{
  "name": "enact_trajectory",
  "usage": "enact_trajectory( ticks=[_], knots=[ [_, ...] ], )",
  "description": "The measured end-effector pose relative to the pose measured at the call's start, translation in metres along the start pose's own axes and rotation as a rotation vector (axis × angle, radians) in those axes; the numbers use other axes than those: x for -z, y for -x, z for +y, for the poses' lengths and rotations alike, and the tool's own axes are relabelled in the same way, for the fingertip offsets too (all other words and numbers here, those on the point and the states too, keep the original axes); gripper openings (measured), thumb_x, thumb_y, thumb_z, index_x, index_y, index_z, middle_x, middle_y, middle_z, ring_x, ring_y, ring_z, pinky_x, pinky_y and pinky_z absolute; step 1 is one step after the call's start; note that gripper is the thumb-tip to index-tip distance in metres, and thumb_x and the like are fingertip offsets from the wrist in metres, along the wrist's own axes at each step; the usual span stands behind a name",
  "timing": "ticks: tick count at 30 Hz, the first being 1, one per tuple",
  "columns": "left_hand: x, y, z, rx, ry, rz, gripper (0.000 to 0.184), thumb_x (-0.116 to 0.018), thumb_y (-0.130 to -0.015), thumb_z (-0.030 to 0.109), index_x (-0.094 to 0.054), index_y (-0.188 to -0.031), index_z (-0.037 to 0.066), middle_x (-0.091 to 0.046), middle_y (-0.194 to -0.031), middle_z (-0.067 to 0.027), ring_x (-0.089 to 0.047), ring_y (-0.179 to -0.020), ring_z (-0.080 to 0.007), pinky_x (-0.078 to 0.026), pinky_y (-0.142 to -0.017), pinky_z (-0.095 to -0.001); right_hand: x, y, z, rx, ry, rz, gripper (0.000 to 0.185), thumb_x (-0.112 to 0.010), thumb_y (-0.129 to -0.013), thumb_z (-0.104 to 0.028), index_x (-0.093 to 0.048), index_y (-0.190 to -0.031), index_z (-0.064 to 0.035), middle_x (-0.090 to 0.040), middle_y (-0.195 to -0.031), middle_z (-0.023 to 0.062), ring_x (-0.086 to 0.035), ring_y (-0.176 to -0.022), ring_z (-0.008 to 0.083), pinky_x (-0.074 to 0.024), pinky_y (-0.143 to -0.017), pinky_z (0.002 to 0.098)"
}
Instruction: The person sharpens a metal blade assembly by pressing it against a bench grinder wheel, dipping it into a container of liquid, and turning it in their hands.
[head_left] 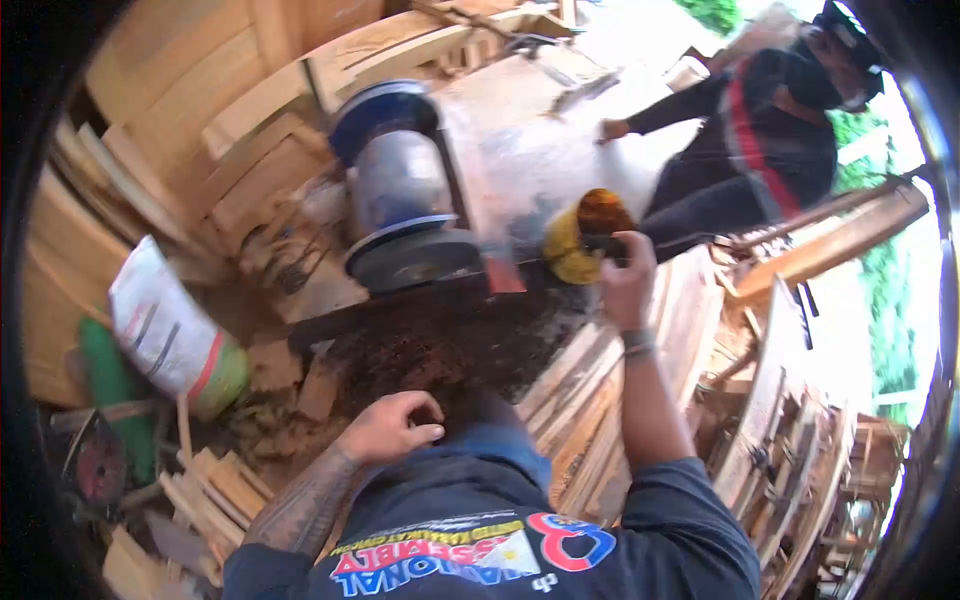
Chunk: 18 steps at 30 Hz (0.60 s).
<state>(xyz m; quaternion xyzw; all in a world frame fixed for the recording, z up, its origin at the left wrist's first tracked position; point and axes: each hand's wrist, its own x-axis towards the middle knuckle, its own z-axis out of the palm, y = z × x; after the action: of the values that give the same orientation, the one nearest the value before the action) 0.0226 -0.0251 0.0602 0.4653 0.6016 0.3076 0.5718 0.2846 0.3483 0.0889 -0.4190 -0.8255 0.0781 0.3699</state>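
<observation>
My right hand (628, 285) is closed around something dark at the side of a yellow can (572, 248), which is tilted and has a rusty brown inside. The can is at the right end of the dark, dirty bench edge (440, 345). Just left of it stands a bench grinder (405, 190) with a grey wheel (415, 258) facing me. My left hand (395, 427) hangs low in front of my shirt, fingers curled, near the bench's front; nothing shows in it.
Another person (750, 130) in dark clothes stands at the upper right, one hand on the pale tabletop (530, 150). Long wood planks (590, 400) lie to the right. A white sack (165, 320) stands at the left, with wooden panels (180, 70) behind.
</observation>
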Motion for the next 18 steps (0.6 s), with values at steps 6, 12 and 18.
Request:
enact_trajectory(
  ticks=[6, 12, 18],
  knots=[
    [-0.016, -0.023, 0.011, -0.083, 0.682, 0.227, 0.022, -0.072, -0.106, 0.016, -0.068, -0.123, 0.001, -0.072, -0.100, -0.0048, -0.069, -0.091, -0.0120, -0.058, -0.080, -0.0277, 0.024, 0.056, -0.123, -0.283, -0.784, 0.102, 0.037, -0.081, -0.095, 0.003, -0.062, -0.126, -0.0033, -0.068, -0.113, 0.0065, -0.065, -0.102, 0.0136, -0.0552, -0.089, 0.0298],
    [-0.021, -0.035, 0.027, -0.367, 0.757, 0.627, 0.038, -0.076, -0.100, 0.000, -0.061, -0.135, 0.003, -0.070, -0.119, -0.0063, -0.071, -0.105, -0.0150, -0.061, -0.093, -0.0324, -0.008, 0.096, -0.175, -0.517, -1.337, -0.273, 0.036, -0.074, -0.100, 0.006, -0.060, -0.133, -0.0026, -0.068, -0.129, 0.0081, -0.065, -0.114, 0.0127, -0.0542, -0.101, 0.0276],
    [-0.008, -0.002, 0.045, -0.582, 0.239, 0.864, 0.040, -0.089, -0.084, -0.007, -0.065, -0.114, 0.002, -0.066, -0.114, -0.0101, -0.070, -0.100, -0.0162, -0.060, -0.083, -0.0300, -0.011, 0.113, -0.200, -0.534, -1.743, -0.353, 0.048, -0.078, -0.098, 0.003, -0.061, -0.143, -0.0003, -0.061, -0.148, 0.0131, -0.063, -0.131, 0.0215, -0.0484, -0.114, 0.0341]
  ],
)
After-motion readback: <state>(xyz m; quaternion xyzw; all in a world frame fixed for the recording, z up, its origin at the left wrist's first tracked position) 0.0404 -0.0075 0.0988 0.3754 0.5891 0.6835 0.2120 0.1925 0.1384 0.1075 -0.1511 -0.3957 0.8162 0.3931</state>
